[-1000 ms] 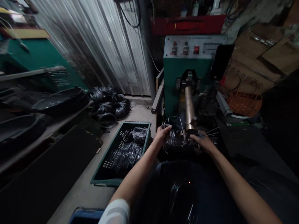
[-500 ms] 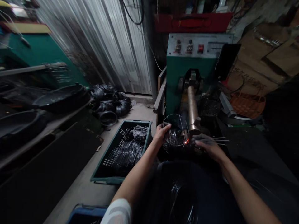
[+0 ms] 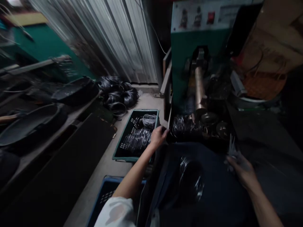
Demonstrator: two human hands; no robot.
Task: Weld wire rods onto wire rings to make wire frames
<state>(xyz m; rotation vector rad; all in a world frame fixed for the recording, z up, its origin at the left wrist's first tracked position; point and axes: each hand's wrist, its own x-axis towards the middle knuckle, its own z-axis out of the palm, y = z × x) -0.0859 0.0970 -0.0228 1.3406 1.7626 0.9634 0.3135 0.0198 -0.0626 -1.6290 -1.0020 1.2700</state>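
My left hand [image 3: 159,136] is closed at the near right corner of a green crate [image 3: 117,148]. Its fingers pinch a wire ring [image 3: 169,112], which now shows almost edge-on as a thin pale line. Lower on the right, my right hand [image 3: 242,167] is closed around a small bunch of short metal rods [image 3: 232,145], blurred by motion. Between and beyond the hands stands a green welding machine [image 3: 183,47] with a thick brass-coloured arm [image 3: 200,88]. A heap of dark wire rings [image 3: 181,126] lies under that arm. More dark wire rings [image 3: 191,179] rest on the dark blue cloth over my lap.
Wire rings fill part of the green crate, and a blue crate [image 3: 106,179] stands nearer me. Black wire coils [image 3: 125,96] lie by the corrugated metal wall [image 3: 113,41]. At left is a bench with dark round pans [image 3: 30,123]. An orange basket [image 3: 265,86] sits at right.
My left hand has drawn the wire ring back from the machine's arm and turned it edge-on. My right hand has moved right and nearer with the rods. The red glow is gone; the view has tipped down.
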